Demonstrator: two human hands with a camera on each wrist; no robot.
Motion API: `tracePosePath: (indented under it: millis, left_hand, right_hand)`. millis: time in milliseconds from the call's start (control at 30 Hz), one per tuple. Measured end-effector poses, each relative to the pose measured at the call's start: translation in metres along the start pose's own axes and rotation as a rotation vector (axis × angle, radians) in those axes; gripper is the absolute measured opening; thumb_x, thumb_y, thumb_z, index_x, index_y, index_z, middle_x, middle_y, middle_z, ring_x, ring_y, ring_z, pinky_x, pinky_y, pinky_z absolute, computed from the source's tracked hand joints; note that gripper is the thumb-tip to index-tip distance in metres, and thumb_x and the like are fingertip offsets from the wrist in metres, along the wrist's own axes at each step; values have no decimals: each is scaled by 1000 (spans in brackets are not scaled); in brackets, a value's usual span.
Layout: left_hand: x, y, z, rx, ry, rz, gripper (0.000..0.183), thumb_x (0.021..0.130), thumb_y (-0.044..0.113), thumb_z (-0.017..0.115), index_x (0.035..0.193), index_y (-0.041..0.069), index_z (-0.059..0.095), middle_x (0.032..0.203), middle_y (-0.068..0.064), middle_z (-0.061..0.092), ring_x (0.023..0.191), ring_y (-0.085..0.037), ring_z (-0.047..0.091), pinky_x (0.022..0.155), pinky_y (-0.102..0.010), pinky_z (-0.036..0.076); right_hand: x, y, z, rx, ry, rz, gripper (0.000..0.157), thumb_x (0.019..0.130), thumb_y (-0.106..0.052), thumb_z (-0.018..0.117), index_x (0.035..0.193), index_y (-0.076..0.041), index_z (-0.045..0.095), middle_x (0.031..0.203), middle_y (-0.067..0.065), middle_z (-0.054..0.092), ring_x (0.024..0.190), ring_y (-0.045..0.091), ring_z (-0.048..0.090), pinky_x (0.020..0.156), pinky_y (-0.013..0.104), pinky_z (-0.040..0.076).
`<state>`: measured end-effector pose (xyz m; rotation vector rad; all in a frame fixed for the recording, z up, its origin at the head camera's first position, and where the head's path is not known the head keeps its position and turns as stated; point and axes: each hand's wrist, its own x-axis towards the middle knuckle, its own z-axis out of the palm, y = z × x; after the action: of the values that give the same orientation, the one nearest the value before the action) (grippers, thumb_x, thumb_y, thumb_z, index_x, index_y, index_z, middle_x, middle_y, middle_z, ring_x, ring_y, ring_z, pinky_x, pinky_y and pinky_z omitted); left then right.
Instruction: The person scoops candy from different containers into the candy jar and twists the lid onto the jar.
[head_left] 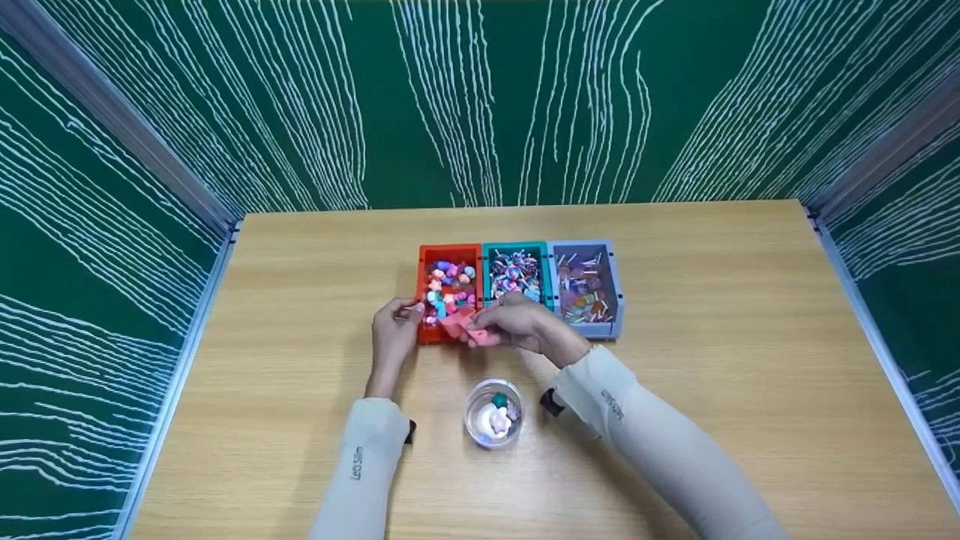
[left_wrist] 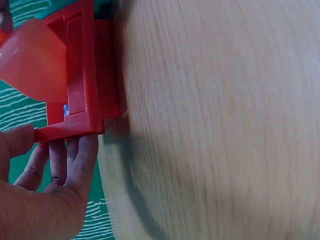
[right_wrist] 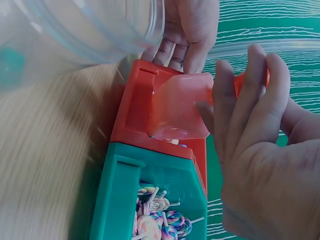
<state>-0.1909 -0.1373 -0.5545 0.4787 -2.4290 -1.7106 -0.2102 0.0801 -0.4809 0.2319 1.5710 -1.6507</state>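
My left hand [head_left: 394, 330] grips the side wall of the red bin [left_wrist: 92, 75], thumb on one side and fingers on the other in the left wrist view. In my right hand [head_left: 521, 322] is a translucent pinkish-red scoop [right_wrist: 180, 110], pinched by its handle. The scoop's bowl tilts over the front part of the red bin. Inside that bin lie small colourful charms [head_left: 450, 274], several of them star-shaped or rounded. What the scoop's bowl contains cannot be made out.
A clear round jar [head_left: 469, 427] with a few charms stands nearer me, between the forearms. Joined beside the red bin are a teal bin [right_wrist: 120, 170] of lollipop-like pieces and a grey bin [head_left: 616, 300] of translucent sticks and discs. Green patterned walls enclose the wooden table [head_left: 300, 285].
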Motion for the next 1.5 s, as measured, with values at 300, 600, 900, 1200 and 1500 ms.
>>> tracePosePath:
  millis: [300,600,900,1200,1500]
  left_hand:
    - [-1,-3,-2,-14,10,43,17,96,3,71,109,-8,76,88,-15,73,80,-18,64,75,-28,50]
    - [-4,-1,-3,-23,15,49,16,96,3,71,107,-8,76,88,-15,73,82,-19,64,76,-29,51]
    - [-3,-1,-3,-16,17,19,16,96,3,71,108,-7,76,89,-13,72,85,-21,63,78,-29,50]
    - [-2,0,-2,-21,12,25,17,96,4,71,109,-7,76,88,-13,72,83,-20,63,76,-28,49]
    - [-2,-1,0,-17,21,34,16,95,3,72,107,-7,77,87,-15,74,77,-14,61,74,-28,48]
  right_hand:
    - [14,6,6,64,21,-52,12,100,7,60,100,5,72,79,9,76,67,14,75,67,21,61]
    - [24,12,18,-55,129,-62,30,100,2,65,129,10,65,86,10,74,69,15,76,67,24,62]
    - [33,23,28,-96,186,-139,28,97,11,65,125,13,64,89,14,69,62,16,73,63,26,62]
    - [42,32,35,-345,346,-246,27,95,7,72,122,8,72,104,19,76,65,16,73,66,31,63]
    - [44,35,37,-440,383,-299,28,94,6,73,122,8,73,107,21,77,73,17,72,72,37,64]
